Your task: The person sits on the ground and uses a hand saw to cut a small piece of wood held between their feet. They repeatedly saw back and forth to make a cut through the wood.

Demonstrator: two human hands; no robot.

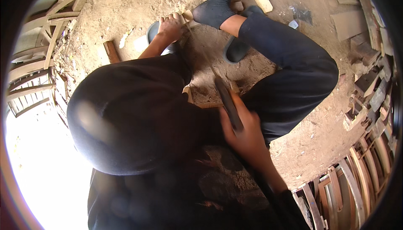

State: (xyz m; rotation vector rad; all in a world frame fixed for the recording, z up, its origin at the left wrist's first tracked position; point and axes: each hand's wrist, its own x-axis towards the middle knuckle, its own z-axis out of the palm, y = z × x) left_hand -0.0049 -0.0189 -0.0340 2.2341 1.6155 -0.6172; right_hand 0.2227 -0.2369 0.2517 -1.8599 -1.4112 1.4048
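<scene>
My left hand (pixel 169 27) is closed over a small light wooden piece (pixel 186 16) near the ground. A foot in a black sock (pixel 215 8) rests against the piece's other side. My right hand (pixel 245 131) is wrapped round the dark straight handle of a long, thin-bladed tool (pixel 226 100) that looks like a hand saw. Its narrow blade slants up and left from the handle toward the wooden piece. I cannot tell whether the blade touches the wood. Part of the left forearm is covered by a dark sleeve.
Dark slip-on shoes (pixel 237 50) lie on the dirt floor (pixel 310 163). A wooden block (pixel 262 1) lies beyond the foot, and a brown offcut (pixel 111 52) at the left. Stacked wood scraps (pixel 369 79) line the right side; curved wooden pieces (pixel 354 184) stand lower right. Wooden framing (pixel 54 45) rises at left.
</scene>
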